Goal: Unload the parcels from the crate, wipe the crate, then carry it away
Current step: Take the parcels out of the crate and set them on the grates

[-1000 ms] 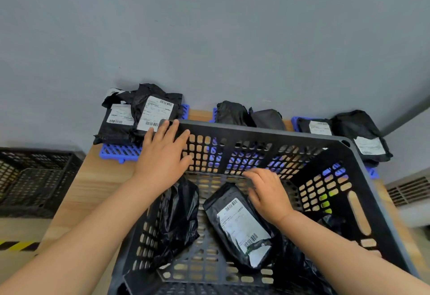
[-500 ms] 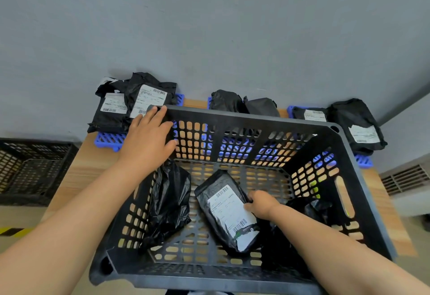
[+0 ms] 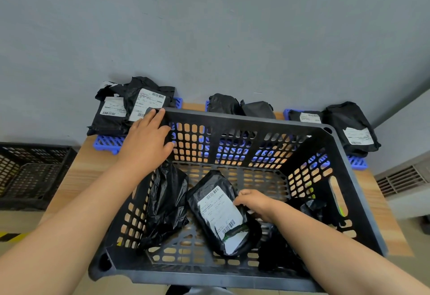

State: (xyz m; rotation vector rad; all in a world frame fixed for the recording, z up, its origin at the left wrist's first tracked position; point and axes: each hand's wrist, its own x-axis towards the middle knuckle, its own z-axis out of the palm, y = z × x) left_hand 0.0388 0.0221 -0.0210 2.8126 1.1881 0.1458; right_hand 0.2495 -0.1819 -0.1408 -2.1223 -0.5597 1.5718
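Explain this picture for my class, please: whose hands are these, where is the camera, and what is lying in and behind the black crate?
The camera sits on a person's head, looking down at their bare hands. The left hand rests on the far rim of a black crate on a wooden table. The right hand reaches inside and touches a labelled black parcel; whether it grips is unclear. A plain black bag lies beside it. Behind the crate, unloaded parcels sit on blue trays.

White shipping label with barcodes on black parcel (image 3: 221,215) inside crate (image 3: 244,120), similar labels on parcels (image 3: 130,108) behind crate, print too small to read
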